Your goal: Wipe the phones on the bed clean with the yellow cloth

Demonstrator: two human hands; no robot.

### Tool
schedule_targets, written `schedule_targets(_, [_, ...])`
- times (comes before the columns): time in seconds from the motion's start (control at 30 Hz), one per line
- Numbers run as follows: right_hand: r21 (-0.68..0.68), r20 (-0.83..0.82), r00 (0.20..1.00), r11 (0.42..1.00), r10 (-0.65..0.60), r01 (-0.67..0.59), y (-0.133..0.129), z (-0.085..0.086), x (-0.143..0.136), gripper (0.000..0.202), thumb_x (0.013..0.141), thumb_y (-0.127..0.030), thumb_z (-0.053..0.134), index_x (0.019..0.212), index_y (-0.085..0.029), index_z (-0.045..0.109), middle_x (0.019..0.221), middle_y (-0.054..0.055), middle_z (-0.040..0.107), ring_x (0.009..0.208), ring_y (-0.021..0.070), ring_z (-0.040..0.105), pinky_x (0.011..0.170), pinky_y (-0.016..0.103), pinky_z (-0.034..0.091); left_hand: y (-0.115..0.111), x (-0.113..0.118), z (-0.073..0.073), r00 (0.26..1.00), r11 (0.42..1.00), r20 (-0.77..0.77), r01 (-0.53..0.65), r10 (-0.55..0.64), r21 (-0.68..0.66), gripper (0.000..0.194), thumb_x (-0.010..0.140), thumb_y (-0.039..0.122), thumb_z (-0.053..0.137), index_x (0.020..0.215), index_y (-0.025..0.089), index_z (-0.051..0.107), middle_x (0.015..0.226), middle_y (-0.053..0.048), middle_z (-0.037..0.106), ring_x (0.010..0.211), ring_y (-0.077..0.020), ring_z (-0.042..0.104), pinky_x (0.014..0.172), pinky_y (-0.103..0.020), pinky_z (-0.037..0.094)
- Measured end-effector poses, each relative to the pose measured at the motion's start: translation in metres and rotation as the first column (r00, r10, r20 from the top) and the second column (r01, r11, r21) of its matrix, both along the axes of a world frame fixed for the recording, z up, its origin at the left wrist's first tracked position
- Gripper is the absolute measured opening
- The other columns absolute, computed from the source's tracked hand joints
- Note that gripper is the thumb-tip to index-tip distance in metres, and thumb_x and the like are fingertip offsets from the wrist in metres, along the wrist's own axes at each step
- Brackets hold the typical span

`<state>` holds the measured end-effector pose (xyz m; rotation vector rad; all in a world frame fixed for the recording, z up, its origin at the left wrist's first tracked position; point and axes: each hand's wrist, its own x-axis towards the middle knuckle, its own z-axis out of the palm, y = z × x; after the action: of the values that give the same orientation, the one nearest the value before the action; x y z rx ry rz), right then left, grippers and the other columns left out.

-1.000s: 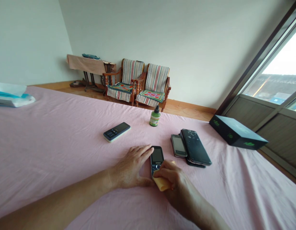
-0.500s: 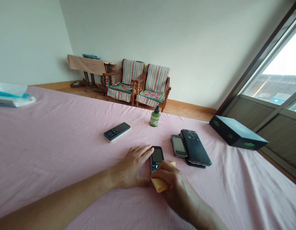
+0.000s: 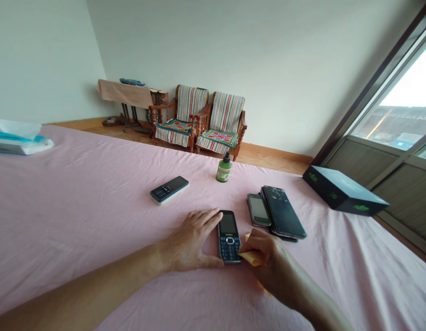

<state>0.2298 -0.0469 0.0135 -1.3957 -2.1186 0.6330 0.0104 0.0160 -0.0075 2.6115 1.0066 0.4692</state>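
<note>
A dark keypad phone (image 3: 228,235) lies flat on the pink sheet (image 3: 95,202) in front of me. My left hand (image 3: 190,239) rests on the sheet against the phone's left edge, fingertips at its top corner and thumb at its lower end, steadying it. My right hand (image 3: 268,255) sits just right of the phone, fingers closed on a small yellow cloth (image 3: 250,256) that touches the phone's lower right edge.
Another keypad phone (image 3: 169,189) lies further back to the left. A small green bottle (image 3: 223,168) stands behind. Two or three smartphones (image 3: 277,211) are stacked to the right. A black box (image 3: 344,190) sits far right, a tissue pack (image 3: 18,138) far left.
My right hand slid with the yellow cloth off the phone's keypad to the right, uncovering the keys. My left hand stayed in place.
</note>
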Motion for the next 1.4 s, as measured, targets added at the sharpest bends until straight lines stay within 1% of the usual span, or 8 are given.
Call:
schedule_targets(0.2, [-0.029, 0.026, 0.999, 0.999, 0.019, -0.018, -0.002, 0.005, 0.002, 0.026, 0.077, 0.004, 0.048, 0.066, -0.016, 0.060, 0.073, -0.001, 0.054, 0.067, 0.0107, 0.053, 0.060, 0.023, 0.036, 0.001, 0.000, -0.001, 1.000, 1.000, -0.023, 0.001, -0.001, 0.006, 0.099, 0.069, 0.072, 0.064, 0.145, 0.016, 0.031, 0.150, -0.018, 0.031, 0.136, -0.0356, 0.030, 0.108, -0.052, 0.027])
schedule_targets(0.4, [-0.020, 0.015, 0.999, 0.999, 0.050, -0.050, -0.003, 0.003, 0.005, 0.027, 0.078, 0.004, 0.048, 0.067, -0.017, 0.061, 0.073, -0.001, 0.055, 0.069, 0.0111, 0.053, 0.061, 0.023, 0.036, 0.000, -0.001, 0.000, 1.000, 1.000, -0.020, 0.010, -0.010, -0.004, 0.099, 0.070, 0.073, 0.063, 0.144, 0.016, 0.031, 0.150, -0.018, 0.031, 0.136, -0.0355, 0.030, 0.109, -0.052, 0.026])
schedule_targets(0.53, [-0.015, -0.005, 0.998, 0.998, 0.062, -0.062, -0.002, 0.002, 0.006, 0.027, 0.080, 0.002, 0.048, 0.065, -0.017, 0.061, 0.073, 0.000, 0.055, 0.068, 0.0117, 0.054, 0.061, 0.024, 0.037, 0.000, -0.001, 0.000, 1.000, 1.000, 0.011, 0.012, -0.012, -0.002, 0.097, 0.070, 0.073, 0.062, 0.145, 0.019, 0.031, 0.150, -0.016, 0.033, 0.136, -0.0359, 0.031, 0.109, -0.052, 0.026])
schedule_targets(0.67, [-0.022, -0.011, 0.996, 0.996, 0.091, -0.091, -0.004, 0.004, -0.001, 0.029, 0.079, 0.004, 0.048, 0.066, -0.017, 0.063, 0.072, -0.001, 0.054, 0.065, 0.0107, 0.052, 0.057, 0.023, 0.034, 0.001, -0.001, -0.001, 1.000, 1.000, 0.012, 0.018, -0.018, -0.005, 0.097, 0.070, 0.073, 0.062, 0.145, 0.021, 0.031, 0.150, -0.016, 0.032, 0.136, -0.0355, 0.030, 0.109, -0.051, 0.025])
schedule_targets(0.83, [-0.006, -0.012, 0.994, 0.994, 0.112, -0.112, -0.007, 0.008, -0.012, 0.031, 0.072, 0.009, 0.049, 0.068, -0.018, 0.064, 0.076, -0.001, 0.057, 0.073, 0.0115, 0.053, 0.062, 0.023, 0.035, 0.001, -0.001, -0.001, 1.000, 1.000, -0.026, 0.000, -0.001, -0.006, 0.097, 0.069, 0.071, 0.065, 0.144, 0.019, 0.032, 0.150, -0.016, 0.031, 0.137, -0.0342, 0.029, 0.109, -0.050, 0.025])
schedule_targets(1.03, [-0.011, -0.019, 0.998, 0.998, 0.065, -0.065, -0.006, 0.004, -0.005, 0.029, 0.077, 0.005, 0.049, 0.066, -0.017, 0.064, 0.072, -0.001, 0.055, 0.064, 0.0101, 0.053, 0.056, 0.022, 0.034, 0.001, -0.001, -0.001, 1.000, 1.000, -0.020, 0.003, -0.003, 0.004, 0.097, 0.069, 0.070, 0.065, 0.145, 0.020, 0.031, 0.150, -0.016, 0.032, 0.136, -0.0345, 0.030, 0.109, -0.050, 0.026])
schedule_targets(1.27, [0.027, -0.042, 0.994, 0.994, 0.103, -0.102, -0.006, 0.001, -0.017, 0.032, 0.072, 0.009, 0.051, 0.072, -0.019, 0.067, 0.081, 0.000, 0.059, 0.075, 0.0118, 0.054, 0.064, 0.023, 0.037, 0.002, 0.000, -0.004, 1.000, 1.000, -0.010, -0.008, 0.009, 0.011, 0.097, 0.067, 0.068, 0.068, 0.144, 0.021, 0.032, 0.150, -0.015, 0.033, 0.136, -0.0350, 0.031, 0.109, -0.050, 0.027])
schedule_targets(1.4, [0.018, -0.041, 0.994, 0.995, 0.103, -0.103, -0.006, 0.003, -0.015, 0.031, 0.075, 0.008, 0.049, 0.071, -0.018, 0.066, 0.076, 0.000, 0.057, 0.072, 0.0116, 0.054, 0.061, 0.022, 0.035, 0.002, -0.001, -0.003, 1.000, 1.000, -0.017, -0.009, 0.010, 0.015, 0.097, 0.068, 0.067, 0.069, 0.144, 0.021, 0.032, 0.150, -0.015, 0.033, 0.136, -0.0349, 0.031, 0.109, -0.050, 0.028])
